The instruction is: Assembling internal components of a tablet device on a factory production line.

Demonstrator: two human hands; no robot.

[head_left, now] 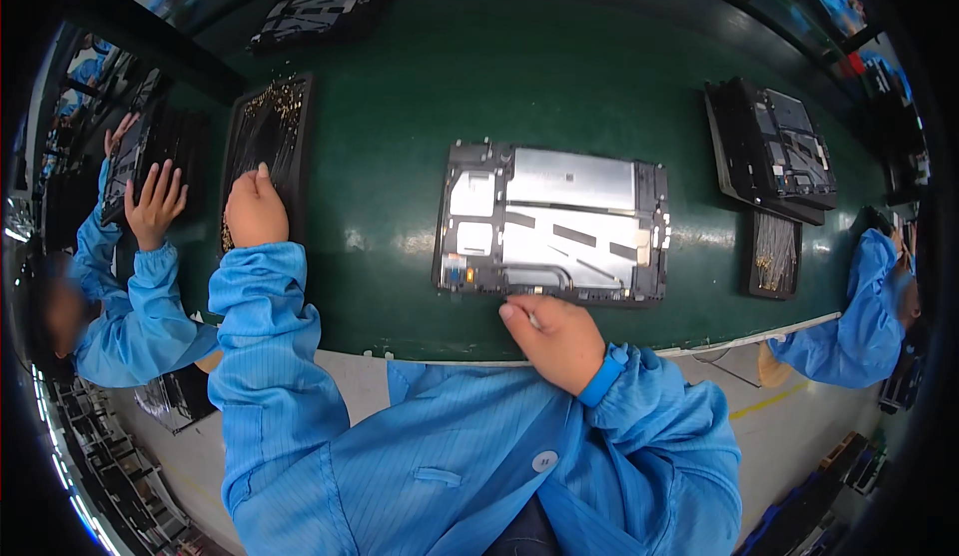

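Observation:
In front of me lies a tablet-like device chassis (569, 178) with silver plates, a black frame and small boards at its left end. My right hand (557, 341) is at its near edge, thumb and fingers drawn together; whatever is between them is too small to make out. My left hand (257, 208) reaches into a long black tray (306, 116) of thin dark cables (268, 141) with gold-coloured ends. Its fingers are curled down and partly hidden, the thumb pointing away from me, and I cannot see what they grip.
To the right, stacked device chassis (774, 146) stand beside a small tray of thin cables (774, 251). More chassis (320, 6) sit at the far left of the green table (400, 86). A co-worker's hands (155, 206) work at the left; another person (864, 306) sits at the right.

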